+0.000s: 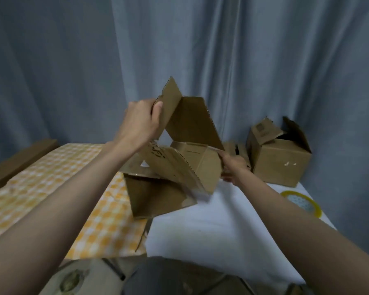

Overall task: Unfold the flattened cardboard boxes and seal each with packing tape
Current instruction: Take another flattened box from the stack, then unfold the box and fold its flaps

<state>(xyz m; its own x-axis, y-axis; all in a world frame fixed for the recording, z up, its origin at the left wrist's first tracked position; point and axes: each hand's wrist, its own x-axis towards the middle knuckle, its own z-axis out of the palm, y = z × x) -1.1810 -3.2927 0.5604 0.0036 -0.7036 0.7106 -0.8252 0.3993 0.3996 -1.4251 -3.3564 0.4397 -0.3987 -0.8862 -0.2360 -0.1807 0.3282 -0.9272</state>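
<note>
Fingers (158,108) of the left hand (140,122) pinch a raised flap; the right hand (232,167) grips the cardboard box (192,158) held above the surface's (222,220) middle. Unfolding is underway; next, square it, then fetch the tape roll (301,202) at the right edge.

The right hand (232,169) is half hidden behind the blurred cardboard box (192,133); its fingers cannot be seen.
</note>
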